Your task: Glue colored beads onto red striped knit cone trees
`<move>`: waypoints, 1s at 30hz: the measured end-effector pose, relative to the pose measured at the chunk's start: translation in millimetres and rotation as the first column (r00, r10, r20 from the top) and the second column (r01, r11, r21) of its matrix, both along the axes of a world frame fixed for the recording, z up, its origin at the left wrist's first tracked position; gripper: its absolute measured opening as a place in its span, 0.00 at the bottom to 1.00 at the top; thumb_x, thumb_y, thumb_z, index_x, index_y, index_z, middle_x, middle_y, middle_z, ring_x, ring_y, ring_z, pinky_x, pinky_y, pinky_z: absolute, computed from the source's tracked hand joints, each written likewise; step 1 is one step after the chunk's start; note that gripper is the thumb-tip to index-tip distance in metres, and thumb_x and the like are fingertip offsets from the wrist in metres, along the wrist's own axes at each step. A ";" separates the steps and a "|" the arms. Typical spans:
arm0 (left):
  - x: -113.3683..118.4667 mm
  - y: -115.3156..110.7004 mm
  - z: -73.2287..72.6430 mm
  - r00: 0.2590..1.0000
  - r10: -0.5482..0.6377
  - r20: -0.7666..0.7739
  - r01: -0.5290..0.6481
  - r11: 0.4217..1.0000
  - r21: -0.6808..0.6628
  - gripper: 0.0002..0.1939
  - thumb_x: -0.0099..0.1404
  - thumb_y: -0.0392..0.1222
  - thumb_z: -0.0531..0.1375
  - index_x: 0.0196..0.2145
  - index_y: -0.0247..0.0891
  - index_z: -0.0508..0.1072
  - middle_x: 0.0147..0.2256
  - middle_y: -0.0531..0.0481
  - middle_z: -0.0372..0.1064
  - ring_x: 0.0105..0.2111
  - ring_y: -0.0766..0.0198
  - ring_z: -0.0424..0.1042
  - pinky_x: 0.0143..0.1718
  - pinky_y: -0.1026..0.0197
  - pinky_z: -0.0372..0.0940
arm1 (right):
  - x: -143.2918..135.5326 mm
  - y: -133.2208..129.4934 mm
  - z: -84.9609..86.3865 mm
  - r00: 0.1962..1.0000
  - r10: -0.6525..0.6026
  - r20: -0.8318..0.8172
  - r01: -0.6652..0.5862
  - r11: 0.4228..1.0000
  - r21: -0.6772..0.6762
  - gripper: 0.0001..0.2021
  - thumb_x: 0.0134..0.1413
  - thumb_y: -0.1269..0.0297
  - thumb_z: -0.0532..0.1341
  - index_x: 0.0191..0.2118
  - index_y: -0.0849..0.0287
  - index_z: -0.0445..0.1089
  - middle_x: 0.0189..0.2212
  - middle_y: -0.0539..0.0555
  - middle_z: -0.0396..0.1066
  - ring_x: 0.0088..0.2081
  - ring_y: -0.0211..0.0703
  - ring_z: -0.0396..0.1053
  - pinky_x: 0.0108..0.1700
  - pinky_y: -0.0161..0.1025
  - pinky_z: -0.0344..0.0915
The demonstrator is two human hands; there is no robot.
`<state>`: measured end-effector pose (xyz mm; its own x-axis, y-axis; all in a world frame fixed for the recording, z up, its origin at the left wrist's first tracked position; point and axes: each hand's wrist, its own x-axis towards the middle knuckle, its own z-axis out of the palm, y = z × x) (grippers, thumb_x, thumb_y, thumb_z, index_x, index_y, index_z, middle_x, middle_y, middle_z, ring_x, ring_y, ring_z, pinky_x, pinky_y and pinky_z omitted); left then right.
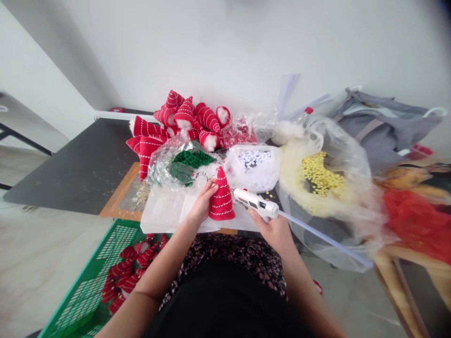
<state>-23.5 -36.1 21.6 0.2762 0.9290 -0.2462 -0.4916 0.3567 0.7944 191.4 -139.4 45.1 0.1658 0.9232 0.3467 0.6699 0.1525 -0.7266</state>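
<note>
My left hand [203, 203] is closed on a red cone-shaped felt hat [221, 199] with white stitched stripes, held upright above white paper [162, 213]. In my right hand [273, 230] is a white glue gun [255, 202], its nozzle pointing left and close to the hat's right side. A long translucent glue stick [324, 237] sticks out of the gun's back end. Just behind the hat lie an opened bag of green pompoms [193, 159] and a bag of white pompoms [255, 158]. Yellow pompoms [322, 176] fill a larger clear bag on the right.
Several red striped cones [185, 112] with white stuffing are heaped against the wall. A green plastic crate [84, 277] with more such cones stands on the floor at lower left. At right are a grey bag [380, 122] and red mesh fabric [419, 220].
</note>
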 end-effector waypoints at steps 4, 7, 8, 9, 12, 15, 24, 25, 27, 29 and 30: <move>-1.0 -0.5 1.7 1.000 -0.005 0.014 0.005 1.000 -0.015 0.25 0.54 0.54 0.75 0.43 0.42 0.73 0.36 0.50 0.77 0.38 0.54 0.80 0.40 0.56 0.72 | 2.7 1.3 5.7 0.996 -0.070 0.063 0.067 0.996 0.055 0.22 0.65 0.43 0.64 0.45 0.59 0.79 0.37 0.64 0.83 0.39 0.60 0.83 0.40 0.47 0.80; 0.1 -2.5 4.1 1.000 -0.024 0.000 0.024 1.000 -0.008 0.25 0.55 0.54 0.75 0.43 0.42 0.73 0.36 0.50 0.77 0.39 0.53 0.80 0.41 0.56 0.72 | -2.1 2.2 15.3 0.999 -0.023 -0.029 0.024 0.999 0.037 0.18 0.66 0.46 0.65 0.45 0.58 0.79 0.39 0.62 0.84 0.40 0.56 0.83 0.39 0.43 0.80; 0.6 -3.3 4.8 0.999 -0.032 -0.008 0.032 0.999 -0.002 0.25 0.55 0.54 0.75 0.44 0.42 0.72 0.36 0.50 0.77 0.38 0.53 0.79 0.41 0.56 0.72 | -4.7 2.4 18.0 0.998 -0.011 -0.060 0.013 1.000 0.027 0.17 0.66 0.47 0.65 0.44 0.58 0.79 0.39 0.61 0.84 0.40 0.56 0.83 0.39 0.42 0.80; 1.0 -4.1 5.5 0.999 -0.040 -0.016 0.041 0.999 0.005 0.25 0.55 0.55 0.75 0.44 0.42 0.72 0.36 0.50 0.77 0.38 0.54 0.79 0.41 0.56 0.71 | -7.3 2.7 20.2 0.996 -0.004 -0.086 0.006 1.000 0.021 0.16 0.66 0.48 0.65 0.43 0.57 0.79 0.39 0.61 0.84 0.40 0.55 0.83 0.40 0.42 0.80; 1.7 -6.2 7.7 0.996 -0.074 -0.039 0.075 0.997 0.029 0.25 0.55 0.55 0.74 0.44 0.43 0.72 0.37 0.50 0.78 0.35 0.56 0.78 0.39 0.55 0.71 | -12.4 3.8 22.7 0.991 0.036 -0.128 -0.032 0.999 0.029 0.16 0.66 0.49 0.65 0.44 0.58 0.78 0.38 0.61 0.84 0.40 0.56 0.83 0.41 0.43 0.80; 1.6 -7.4 10.3 0.994 -0.105 -0.035 0.106 0.993 0.048 0.24 0.56 0.56 0.73 0.44 0.44 0.72 0.38 0.50 0.78 0.34 0.56 0.78 0.40 0.55 0.72 | -11.4 5.1 20.7 0.988 0.045 -0.146 -0.041 0.999 0.031 0.16 0.66 0.50 0.66 0.45 0.59 0.78 0.38 0.61 0.84 0.39 0.56 0.83 0.41 0.43 0.80; 2.6 -6.1 7.7 0.994 -0.104 -0.027 0.105 0.994 0.039 0.27 0.55 0.56 0.75 0.46 0.42 0.72 0.38 0.50 0.79 0.35 0.56 0.78 0.40 0.56 0.71 | -2.6 6.6 9.7 0.992 0.059 -0.115 -0.058 0.998 0.011 0.20 0.65 0.46 0.66 0.47 0.60 0.80 0.39 0.62 0.85 0.39 0.57 0.84 0.40 0.44 0.81; 2.4 -5.6 6.5 0.995 -0.096 -0.021 0.096 0.995 0.031 0.27 0.55 0.56 0.75 0.45 0.42 0.72 0.37 0.50 0.78 0.35 0.56 0.78 0.39 0.56 0.71 | -1.0 6.0 7.5 0.995 0.033 -0.095 -0.032 0.999 0.009 0.21 0.64 0.45 0.67 0.46 0.60 0.80 0.39 0.63 0.84 0.39 0.58 0.84 0.40 0.45 0.81; 1.0 -4.0 4.0 0.998 -0.067 -0.001 0.067 0.998 0.012 0.25 0.55 0.54 0.75 0.44 0.42 0.73 0.36 0.51 0.77 0.35 0.56 0.78 0.40 0.56 0.70 | 5.3 3.4 2.4 0.998 -0.029 -0.047 0.029 1.000 -0.010 0.23 0.62 0.43 0.68 0.45 0.60 0.81 0.38 0.65 0.84 0.39 0.61 0.83 0.41 0.48 0.81; -2.4 -1.4 1.8 0.999 -0.035 0.021 0.035 0.999 -0.008 0.24 0.55 0.53 0.76 0.44 0.41 0.74 0.35 0.51 0.77 0.35 0.57 0.77 0.40 0.57 0.70 | 16.1 -1.6 -3.2 0.998 -0.055 -0.044 0.051 0.996 -0.078 0.23 0.59 0.41 0.68 0.43 0.60 0.82 0.37 0.65 0.84 0.40 0.62 0.83 0.43 0.50 0.80; -4.7 0.3 0.9 0.999 -0.019 0.031 0.019 1.000 -0.015 0.24 0.55 0.52 0.76 0.44 0.41 0.74 0.35 0.51 0.76 0.35 0.58 0.77 0.40 0.57 0.70 | 22.8 -4.8 -6.0 0.996 -0.049 -0.078 0.037 0.989 -0.143 0.23 0.59 0.41 0.67 0.41 0.59 0.82 0.36 0.65 0.84 0.39 0.62 0.83 0.43 0.49 0.80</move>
<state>-28.2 -35.8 22.5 0.3016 0.9198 -0.2509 -0.5089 0.3778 0.7735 214.2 -144.2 39.0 0.2289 0.9533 0.1969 0.6114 0.0166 -0.7911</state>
